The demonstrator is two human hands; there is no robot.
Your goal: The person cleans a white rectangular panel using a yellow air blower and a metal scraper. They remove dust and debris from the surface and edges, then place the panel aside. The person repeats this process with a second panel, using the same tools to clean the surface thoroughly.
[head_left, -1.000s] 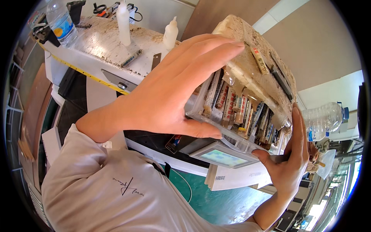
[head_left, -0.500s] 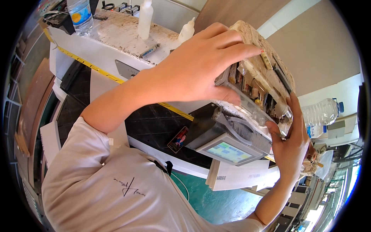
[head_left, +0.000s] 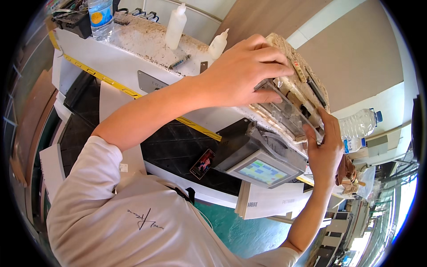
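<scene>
My left hand grips one end of a clear plastic box, thumb on the near side and fingers over the far side. At its other end my right hand holds the box between thumb and fingers. The box is tilted over the dusty machine top, its transparent face toward me. Dark and pale shapes show dimly through it; I cannot make out what they are. Just beyond lie a small yellow-labelled tube and a dark, narrow bar.
A grey control unit with a lit screen stands below the box. Two white squeeze bottles and a water bottle are at the back left. A large clear bottle is at right. A phone-sized card lies on the black surface.
Both hands have tipped the box, so its clear face shows more and the small pieces seen inside before are mostly obscured. The right hand has moved slightly left in view.
</scene>
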